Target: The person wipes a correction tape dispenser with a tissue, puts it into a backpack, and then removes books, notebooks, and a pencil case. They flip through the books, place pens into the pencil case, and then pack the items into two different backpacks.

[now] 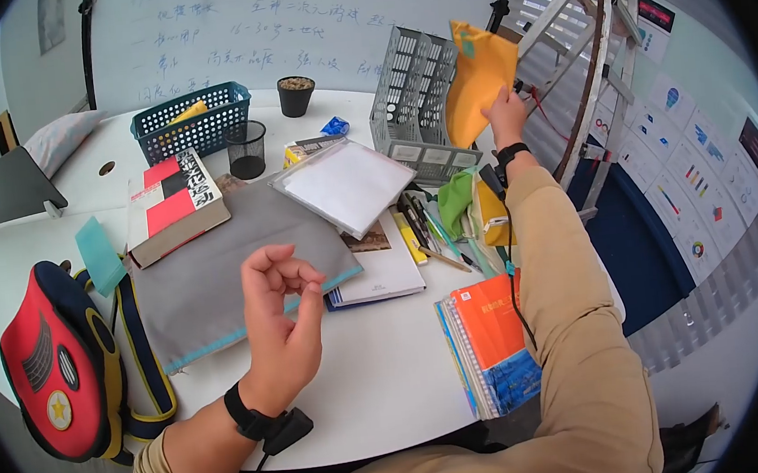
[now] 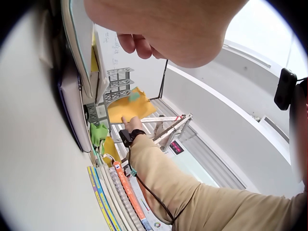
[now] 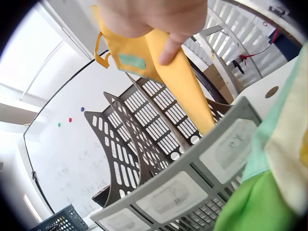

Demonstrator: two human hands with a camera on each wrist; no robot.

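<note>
My right hand grips a flat yellow pouch at the right side of the grey file rack. In the right wrist view, the pouch has a small loop and a green patch, and its lower end reaches down behind the rack's labelled front. Thumb and fingers of that hand lie on opposite faces of the pouch. My left hand is raised over the near edge of a grey fabric bag, fingers loosely bent, holding nothing.
A clear case lies on books beside scattered pens. Upright notebooks stand near my right arm. Left are a thick book, a red backpack and a teal basket. A ladder stands behind the rack.
</note>
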